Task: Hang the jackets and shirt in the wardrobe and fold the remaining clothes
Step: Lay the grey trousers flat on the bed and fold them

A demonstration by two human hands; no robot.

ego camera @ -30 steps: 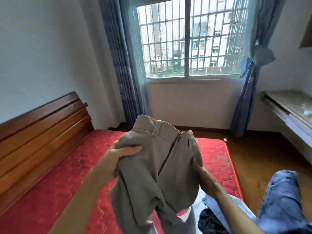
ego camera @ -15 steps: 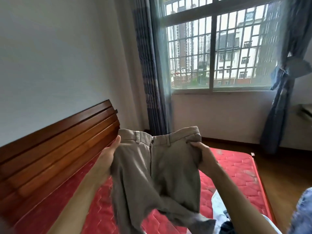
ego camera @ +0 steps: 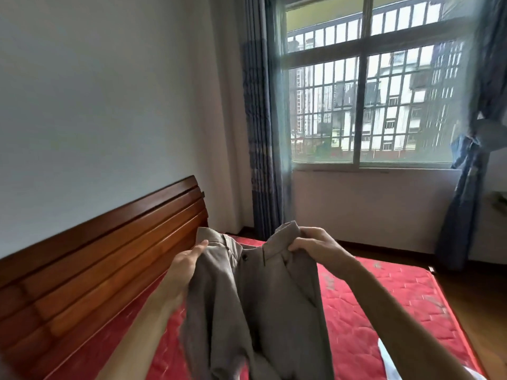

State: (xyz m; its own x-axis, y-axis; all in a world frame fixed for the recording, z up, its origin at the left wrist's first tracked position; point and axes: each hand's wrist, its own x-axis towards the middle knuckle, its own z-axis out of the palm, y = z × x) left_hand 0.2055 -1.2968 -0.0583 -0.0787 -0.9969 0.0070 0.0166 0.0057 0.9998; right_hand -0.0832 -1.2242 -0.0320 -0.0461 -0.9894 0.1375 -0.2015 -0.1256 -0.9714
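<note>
**Trousers up by the waistband, over the bed**

I am holding the trousers (ego camera: 260, 297) up in front of me, between my two forearms. The legs are hanging down in loose folds and running out of the bottom of the view. They are beige, with the front facing me and a dark button (ego camera: 245, 257) showing at the waist.

My left hand (ego camera: 186, 267) is gripping the left end of the waistband. The thumb is lying straight along the front of the cloth. The other fingers are going behind it, so I cannot tell how they are lying. My right hand (ego camera: 315, 245) is gripping the right end a little higher, with its fingers curling close together over the top edge of the band. Between the two hands the waistband is dipping into a V, so the cloth is not being pulled taut.

Under the trousers the red quilted mattress (ego camera: 384, 311) is lying bare. Whether the legs are touching it I cannot tell. A white cloth (ego camera: 385, 357) is showing at the mattress's near right edge, just beside my right forearm.

To my left the wooden headboard (ego camera: 96, 270) is running along the pale wall (ego camera: 109, 105). Past the right side of the bed a strip of wooden floor (ego camera: 472, 294) is showing. Farther off, a blue curtain (ego camera: 260, 133) is hanging at the left of the barred window (ego camera: 365, 111). A second curtain (ego camera: 466, 204) is hanging gathered at its right.
</note>
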